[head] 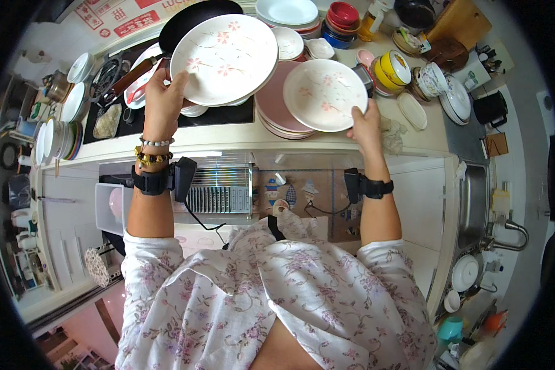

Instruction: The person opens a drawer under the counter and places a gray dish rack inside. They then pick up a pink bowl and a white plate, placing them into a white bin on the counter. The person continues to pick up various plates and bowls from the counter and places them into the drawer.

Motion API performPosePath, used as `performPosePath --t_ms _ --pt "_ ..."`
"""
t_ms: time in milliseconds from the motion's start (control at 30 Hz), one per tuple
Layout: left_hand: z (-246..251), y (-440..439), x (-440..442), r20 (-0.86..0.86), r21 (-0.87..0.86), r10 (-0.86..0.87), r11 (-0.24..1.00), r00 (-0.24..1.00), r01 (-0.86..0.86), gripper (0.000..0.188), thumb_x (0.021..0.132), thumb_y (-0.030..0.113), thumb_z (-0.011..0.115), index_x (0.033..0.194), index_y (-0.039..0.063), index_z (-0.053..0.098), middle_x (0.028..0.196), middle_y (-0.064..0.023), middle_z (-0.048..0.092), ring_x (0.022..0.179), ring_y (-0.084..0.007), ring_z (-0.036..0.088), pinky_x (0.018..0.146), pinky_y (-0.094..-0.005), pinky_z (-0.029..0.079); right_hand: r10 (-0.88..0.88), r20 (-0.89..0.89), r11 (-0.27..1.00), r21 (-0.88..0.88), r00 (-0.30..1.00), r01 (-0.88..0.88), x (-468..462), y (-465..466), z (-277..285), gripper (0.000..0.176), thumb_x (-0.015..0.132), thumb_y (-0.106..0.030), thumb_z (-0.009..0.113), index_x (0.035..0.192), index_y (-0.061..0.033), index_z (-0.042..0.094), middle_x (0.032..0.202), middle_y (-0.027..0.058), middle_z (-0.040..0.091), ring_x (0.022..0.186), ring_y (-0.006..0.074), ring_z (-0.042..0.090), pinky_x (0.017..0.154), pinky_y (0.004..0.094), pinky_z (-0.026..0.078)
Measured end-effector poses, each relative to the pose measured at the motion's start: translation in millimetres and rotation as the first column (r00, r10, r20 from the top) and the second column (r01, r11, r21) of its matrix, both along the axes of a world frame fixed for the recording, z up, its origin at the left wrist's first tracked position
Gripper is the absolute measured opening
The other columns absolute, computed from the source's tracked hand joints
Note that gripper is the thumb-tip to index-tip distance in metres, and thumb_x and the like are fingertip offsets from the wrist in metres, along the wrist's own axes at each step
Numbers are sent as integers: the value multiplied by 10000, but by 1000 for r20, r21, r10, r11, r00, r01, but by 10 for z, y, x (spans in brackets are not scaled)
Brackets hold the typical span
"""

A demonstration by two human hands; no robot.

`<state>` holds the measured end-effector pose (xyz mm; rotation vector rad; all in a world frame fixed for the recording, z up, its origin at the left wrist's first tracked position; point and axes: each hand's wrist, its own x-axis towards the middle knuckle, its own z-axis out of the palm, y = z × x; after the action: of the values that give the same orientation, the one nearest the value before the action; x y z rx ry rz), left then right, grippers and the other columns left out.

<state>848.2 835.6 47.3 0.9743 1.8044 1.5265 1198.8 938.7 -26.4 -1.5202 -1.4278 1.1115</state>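
Note:
My left hand (pixel 163 92) grips the rim of a large white plate with pink flowers (pixel 226 58), raised over the cooktop. At least one more plate edge shows beneath it. My right hand (pixel 366 122) pinches the lower right rim of a smaller flowered plate (pixel 325 95). That plate is tilted above a stack of pink plates (pixel 277 99) at the counter's front edge. Behind the larger plate are a black frying pan (pixel 192 21) and a wooden handle (pixel 132 76).
White plates (pixel 286 11), red bowls (pixel 343 15) and yellow bowls (pixel 391 69) crowd the countertop (pixel 337 141). A dish rack with pull-out wire shelves (pixel 219 185) extends below it. At right is a steel sink (pixel 473 208); more plates (pixel 53 138) stand at left.

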Motion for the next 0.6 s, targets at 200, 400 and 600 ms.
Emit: performPosePath --t_ms 200,400,600 --pt "-162 -290 -184 67 58 41 997 997 -45 257 877 148 565 1042 -47 544 879 -95 632 698 -145 641 584 -276 563 70 37 997 -18 997 -69 -318 91 -169 241 849 -66 487 1051 64 467 766 155 599 428 183 550 363 292 437" --pt "-279 -493 -308 29 14 66 998 997 -66 233 886 166 556 1021 -24 565 837 -51 631 676 -106 618 546 -232 521 106 153 994 18 983 -110 -297 192 -316 241 848 -94 493 1037 57 493 788 196 615 409 204 562 352 324 426" --pt "-282 -484 -211 34 35 93 995 995 -94 165 879 165 563 850 7 527 722 -35 583 577 -82 570 467 -231 510 148 529 981 32 836 -194 -370 221 -383 411 844 -271 527 1137 17 505 1043 274 586 986 430 555 867 467 431"
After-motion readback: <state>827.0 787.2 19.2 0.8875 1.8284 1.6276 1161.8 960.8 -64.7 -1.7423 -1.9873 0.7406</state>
